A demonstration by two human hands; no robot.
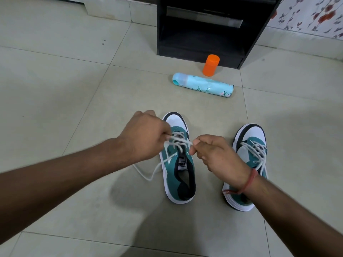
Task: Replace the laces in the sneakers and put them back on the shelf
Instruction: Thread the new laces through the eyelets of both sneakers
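Two teal, white and black sneakers stand on the tiled floor, toes pointing away from me. Over the left sneaker (182,175) my left hand (143,138) pinches the white lace (178,140) on its left side. My right hand (217,154) pinches the same lace on the right side of the eyelets. A loose end of that lace (148,176) trails onto the floor to the left. The right sneaker (249,145) stands apart with its white lace threaded, partly hidden behind my right wrist.
A black shelf unit (207,32) stands against the wall ahead. In front of it stand an orange container (211,65) and a light blue spray can (203,84) lying on its side. Floral wallpaper (313,13) covers the wall at the top right.
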